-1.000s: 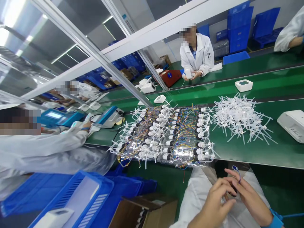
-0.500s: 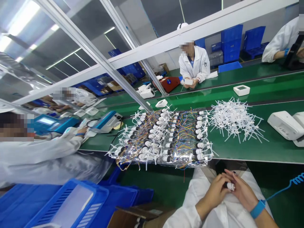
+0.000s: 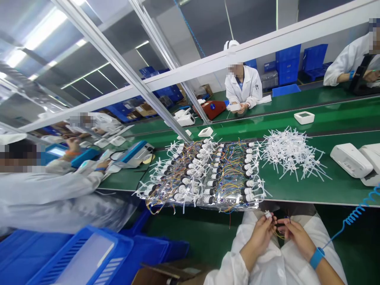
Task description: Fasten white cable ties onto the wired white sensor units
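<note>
Over my lap, my left hand (image 3: pixel 261 234) is closed around a small motor with a white head (image 3: pixel 268 214), which pokes up past the fingertips. Thin yellowish wires (image 3: pixel 278 235) hang between my two hands. My right hand (image 3: pixel 297 236), a blue band on its wrist, has its fingers drawn together at those wires. The motor's dark body is mostly hidden by my left fingers. Just ahead, on the bench edge, rows of similar black-and-white motors (image 3: pixel 247 191) with wires and white tube pieces lie on clear plastic.
A heap of white tube pieces (image 3: pixel 292 152) lies on the green bench (image 3: pixel 311 192). White device housings (image 3: pixel 352 158) stand at right. A coiled blue cord (image 3: pixel 354 213) runs from my wristband. Blue crates (image 3: pixel 118 245) sit lower left. Co-workers sit left and across.
My hands have drawn slightly apart. The motor has turned so its white head points up in my left hand, and wires now show between the hands. The view has shifted slightly.
</note>
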`<control>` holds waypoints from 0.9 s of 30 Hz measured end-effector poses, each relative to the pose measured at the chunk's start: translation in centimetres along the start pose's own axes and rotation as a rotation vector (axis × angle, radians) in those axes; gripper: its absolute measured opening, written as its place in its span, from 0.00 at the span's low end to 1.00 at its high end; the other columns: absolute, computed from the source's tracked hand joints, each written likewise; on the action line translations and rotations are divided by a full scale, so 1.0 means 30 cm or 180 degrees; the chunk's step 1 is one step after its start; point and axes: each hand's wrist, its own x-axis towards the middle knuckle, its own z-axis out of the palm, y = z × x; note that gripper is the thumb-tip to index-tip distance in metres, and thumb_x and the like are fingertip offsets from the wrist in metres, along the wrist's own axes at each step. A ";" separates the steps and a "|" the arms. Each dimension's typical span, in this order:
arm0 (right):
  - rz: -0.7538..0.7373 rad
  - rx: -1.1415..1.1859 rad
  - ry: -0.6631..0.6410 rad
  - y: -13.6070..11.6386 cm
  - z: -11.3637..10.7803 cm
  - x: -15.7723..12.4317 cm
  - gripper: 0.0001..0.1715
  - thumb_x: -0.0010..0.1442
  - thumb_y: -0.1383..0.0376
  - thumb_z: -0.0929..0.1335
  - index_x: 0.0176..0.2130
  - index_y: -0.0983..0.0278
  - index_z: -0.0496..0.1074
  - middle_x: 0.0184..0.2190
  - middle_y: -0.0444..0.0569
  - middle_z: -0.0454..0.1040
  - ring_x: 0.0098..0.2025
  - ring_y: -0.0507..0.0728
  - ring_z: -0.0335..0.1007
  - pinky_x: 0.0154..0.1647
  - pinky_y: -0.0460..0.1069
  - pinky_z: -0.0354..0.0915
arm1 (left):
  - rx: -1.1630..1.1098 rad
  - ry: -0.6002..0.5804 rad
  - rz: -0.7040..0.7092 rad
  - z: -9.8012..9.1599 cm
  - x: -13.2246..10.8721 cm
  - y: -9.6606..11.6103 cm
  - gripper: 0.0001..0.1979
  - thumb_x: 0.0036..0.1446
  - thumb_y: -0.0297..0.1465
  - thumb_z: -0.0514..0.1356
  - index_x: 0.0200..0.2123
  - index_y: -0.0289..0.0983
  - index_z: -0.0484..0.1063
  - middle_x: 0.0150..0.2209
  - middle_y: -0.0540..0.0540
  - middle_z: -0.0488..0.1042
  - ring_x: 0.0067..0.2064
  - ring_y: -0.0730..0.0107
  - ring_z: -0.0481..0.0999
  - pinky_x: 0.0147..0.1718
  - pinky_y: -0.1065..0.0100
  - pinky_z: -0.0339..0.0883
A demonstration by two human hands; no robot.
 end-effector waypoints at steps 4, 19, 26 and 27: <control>-0.0166 -0.0643 -0.0162 0.018 -0.014 -0.020 0.47 0.57 0.28 0.72 0.48 0.65 0.86 0.19 0.42 0.69 0.28 0.59 0.69 0.36 0.54 0.69 | -0.0199 -0.0073 -0.0392 -0.007 0.026 -0.002 0.29 0.49 0.40 0.84 0.50 0.39 0.80 0.52 0.40 0.82 0.50 0.62 0.83 0.55 0.62 0.71; 0.0059 -0.1075 -0.0481 -0.011 0.007 -0.048 0.49 0.63 0.24 0.62 0.33 0.62 0.84 0.17 0.42 0.63 0.24 0.57 0.59 0.33 0.55 0.66 | -0.0280 -0.0294 -0.0688 0.022 0.067 -0.036 0.29 0.52 0.40 0.83 0.51 0.36 0.78 0.53 0.36 0.83 0.51 0.59 0.84 0.46 0.67 0.71; -0.0498 -0.1331 -0.0217 -0.019 0.024 -0.035 0.48 0.66 0.27 0.63 0.32 0.63 0.85 0.32 0.55 0.82 0.38 0.66 0.76 0.47 0.58 0.71 | -0.0114 -0.0161 -0.0838 0.001 0.094 -0.039 0.31 0.53 0.46 0.81 0.52 0.38 0.76 0.50 0.40 0.83 0.40 0.62 0.82 0.40 0.63 0.71; -0.0580 -0.1393 -0.0266 -0.024 0.028 -0.036 0.46 0.67 0.28 0.63 0.32 0.63 0.86 0.36 0.57 0.84 0.42 0.67 0.78 0.50 0.59 0.71 | -0.0044 -0.0208 -0.0935 -0.003 0.094 -0.035 0.31 0.54 0.48 0.80 0.53 0.39 0.75 0.48 0.41 0.83 0.37 0.64 0.81 0.38 0.65 0.69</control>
